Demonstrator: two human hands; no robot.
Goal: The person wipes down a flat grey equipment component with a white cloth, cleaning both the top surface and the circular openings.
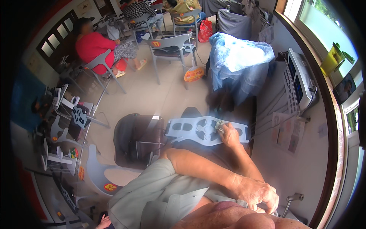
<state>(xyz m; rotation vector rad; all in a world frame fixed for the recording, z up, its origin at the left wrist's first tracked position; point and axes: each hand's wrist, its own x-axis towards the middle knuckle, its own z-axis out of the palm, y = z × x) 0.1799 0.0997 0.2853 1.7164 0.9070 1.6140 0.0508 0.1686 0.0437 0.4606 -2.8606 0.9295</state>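
Observation:
My right hand (230, 135) holds a small crumpled pale cloth or tissue (219, 126) against a light grey plastic board (187, 134). The board has oval cut-outs, and a group of round raised discs fills its middle. Across my body, my left hand (256, 193) rests by my right shoulder and collar with its fingers curled; whether it grips fabric is hidden. A dark brown padded seat (151, 131) lies left of the board, with a black bag (125, 140) along its left side. My grey-green shirt (160, 186) fills the lower middle.
A light blue sheet (240, 57) drapes a bulky object ahead. A grey chair (168, 44) and an orange hand fan (194, 74) stand beyond. A person in red (95, 48) sits left. The wall carries an electronic unit (303, 75); a yellow-green bottle (331, 60) stands on the sill.

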